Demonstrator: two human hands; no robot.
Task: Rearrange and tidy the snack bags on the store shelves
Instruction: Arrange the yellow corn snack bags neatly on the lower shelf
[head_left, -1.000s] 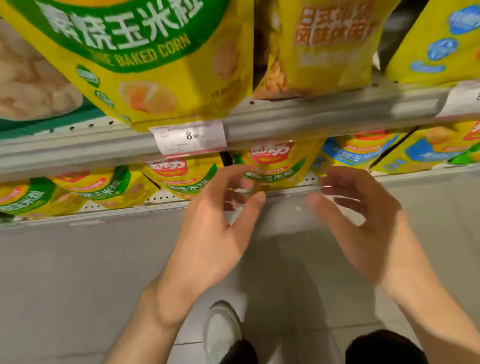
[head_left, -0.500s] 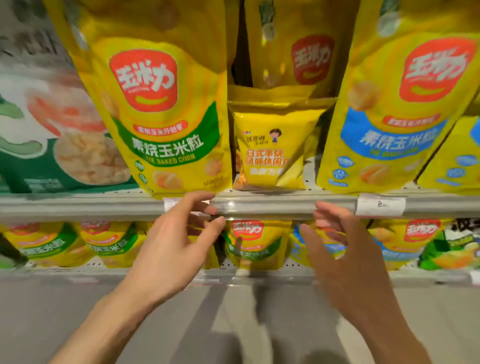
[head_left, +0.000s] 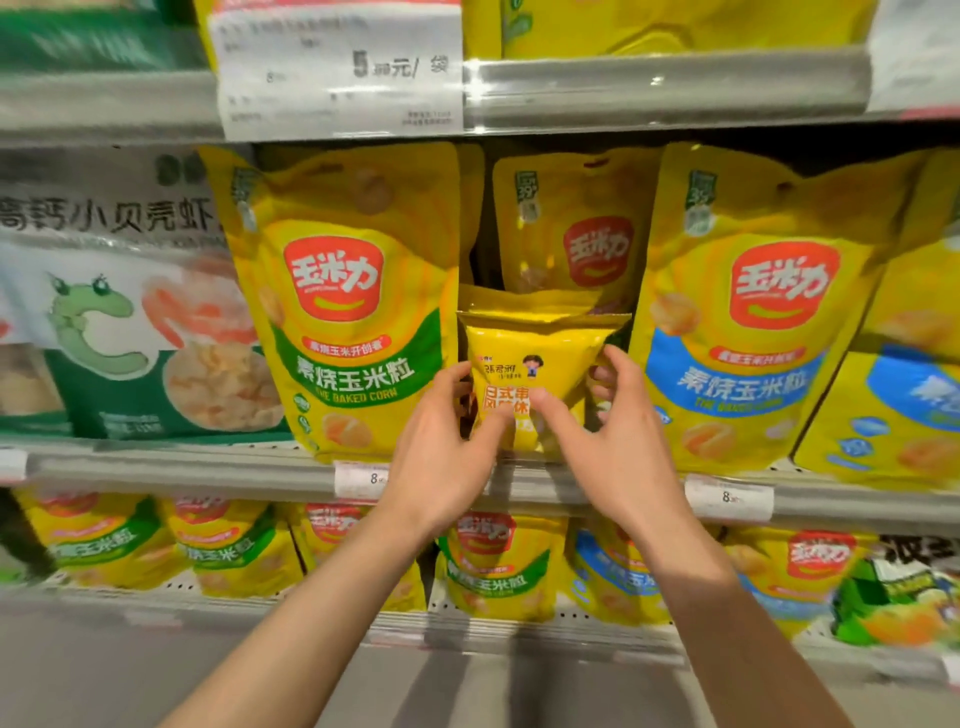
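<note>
Here, at the centre of the frame, both hands hold a small yellow snack bag (head_left: 537, 364) that stands on the middle shelf (head_left: 182, 467). The left hand (head_left: 441, 457) has its fingers curled round the bag's left edge and its thumb pressed on the front near the orange label. The right hand (head_left: 618, 452) grips the right edge, thumb across the front and fingertips wrapped behind the side.

The small bag sits in the gap between two taller corn snack bags: a green-banded bag (head_left: 348, 312) just to its left and a blue-banded bag (head_left: 748, 312) just to its right. Behind it, further back in the gap, stands another yellow bag (head_left: 571, 234) with the same red logo. At the left of the frame is a green and white prawn-cracker bag (head_left: 119, 312).

White price tags (head_left: 727, 499) are clipped to the shelf's front rail. Along the bottom of the frame, the lower shelf (head_left: 519, 629) carries a row of smaller corn bags (head_left: 493, 566) with green and blue bands. A large price label (head_left: 337, 73) hangs from the shelf rail at the top.
</note>
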